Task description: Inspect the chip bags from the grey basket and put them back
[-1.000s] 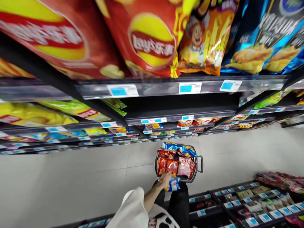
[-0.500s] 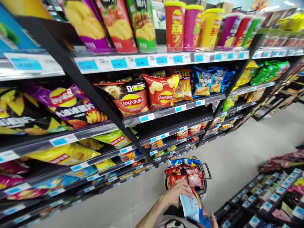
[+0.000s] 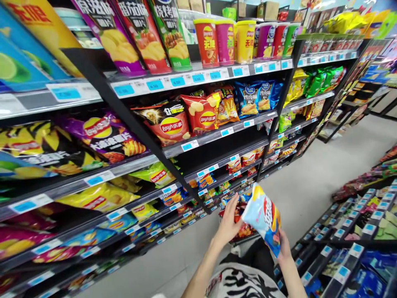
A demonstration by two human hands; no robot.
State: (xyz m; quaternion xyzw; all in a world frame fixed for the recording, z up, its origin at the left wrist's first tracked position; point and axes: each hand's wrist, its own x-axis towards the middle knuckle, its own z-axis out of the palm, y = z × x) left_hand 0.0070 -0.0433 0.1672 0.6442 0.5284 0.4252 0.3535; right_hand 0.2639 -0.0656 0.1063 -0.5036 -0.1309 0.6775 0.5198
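Observation:
A light-blue and orange snack bag (image 3: 263,219) is held up in front of my body, tilted, with its printed side facing me. My right hand (image 3: 284,247) grips it by its lower right edge, the fingers partly hidden behind it. Beside the bag's left edge is my left hand (image 3: 228,221), its fingers apart and extended; whether a fingertip touches the bag I cannot tell. Behind and below the hands stands a shopping basket with red snack bags (image 3: 246,231) and blue ones in it, largely covered by my left hand and the held bag.
Along the left runs a tall shelf (image 3: 198,147) of chip bags, with snack cups (image 3: 245,41) on an upper level and price tags on the edges. A lower display rack (image 3: 344,231) of packaged goods borders the right side. Grey floor (image 3: 328,165) stretches between them.
The snack bag has come up and stands higher above my lap, now in my right hand. My left hand, earlier over the bag's top, has opened beside it. The view has shifted.

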